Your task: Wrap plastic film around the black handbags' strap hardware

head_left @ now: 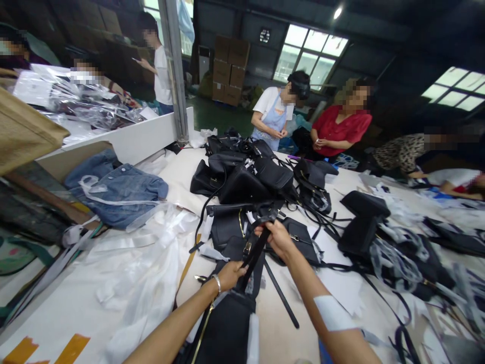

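Note:
A black strap (256, 248) with a gold buckle (247, 247) is stretched at a slant between my two hands. My left hand (229, 275), with a bracelet at the wrist, grips its lower part. Higher up and to the right, my right hand (277, 238) pinches the upper part. Beneath and in front of me lies a black bag (223, 328) with a gold zipper along its left side. Another black bag (223, 227) with a gold zipper lies just beyond my hands. A loose black strap end (282, 296) rests on the table below my right hand.
Black bags (242, 177) are heaped further back, with more bags (364, 227) and clear plastic at the right. White wrapping sheets (151, 258) and a denim garment (117, 189) lie left. Two people (273, 114) (341, 126) stand across the table.

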Demonstrator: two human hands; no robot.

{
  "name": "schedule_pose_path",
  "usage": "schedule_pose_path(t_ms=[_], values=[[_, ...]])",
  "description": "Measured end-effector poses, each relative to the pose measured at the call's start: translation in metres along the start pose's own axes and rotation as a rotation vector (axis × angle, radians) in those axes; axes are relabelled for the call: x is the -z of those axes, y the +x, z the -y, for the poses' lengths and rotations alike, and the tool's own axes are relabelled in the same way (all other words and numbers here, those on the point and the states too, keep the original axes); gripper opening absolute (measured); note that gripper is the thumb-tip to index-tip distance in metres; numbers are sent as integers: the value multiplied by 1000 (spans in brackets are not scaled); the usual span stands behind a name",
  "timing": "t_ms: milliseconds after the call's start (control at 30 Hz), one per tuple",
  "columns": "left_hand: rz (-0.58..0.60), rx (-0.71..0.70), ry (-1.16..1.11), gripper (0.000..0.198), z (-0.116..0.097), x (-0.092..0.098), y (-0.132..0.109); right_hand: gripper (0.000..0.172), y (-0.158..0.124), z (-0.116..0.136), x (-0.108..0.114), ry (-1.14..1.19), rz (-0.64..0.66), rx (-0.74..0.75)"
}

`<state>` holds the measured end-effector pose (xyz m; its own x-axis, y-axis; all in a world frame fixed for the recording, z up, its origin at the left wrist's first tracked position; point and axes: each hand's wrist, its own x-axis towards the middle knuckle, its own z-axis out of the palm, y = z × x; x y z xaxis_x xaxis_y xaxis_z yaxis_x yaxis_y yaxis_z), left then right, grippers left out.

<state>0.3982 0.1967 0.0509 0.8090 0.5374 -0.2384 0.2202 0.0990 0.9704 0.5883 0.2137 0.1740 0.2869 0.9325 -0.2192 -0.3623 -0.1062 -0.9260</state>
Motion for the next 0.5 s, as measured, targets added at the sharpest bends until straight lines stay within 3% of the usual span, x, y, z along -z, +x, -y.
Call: schedule_pose_path(t_ms=[167, 267, 367, 433, 500], values=[[-11, 28, 96, 43, 4, 0, 5, 28, 24, 102, 21, 20, -62, 214], [-56, 33, 156, 32, 0, 3, -2, 29, 24, 137, 25, -3, -185, 363], [-165, 26, 218, 32, 1, 19, -33, 31, 11, 134, 16, -155, -268, 443], [-260, 56, 281, 47, 6, 34, -70, 32, -2, 116, 5, -307, -221, 427], [-322, 186, 369, 59, 14, 43, -114, 32, -16, 93, -10, -434, -181, 413]])
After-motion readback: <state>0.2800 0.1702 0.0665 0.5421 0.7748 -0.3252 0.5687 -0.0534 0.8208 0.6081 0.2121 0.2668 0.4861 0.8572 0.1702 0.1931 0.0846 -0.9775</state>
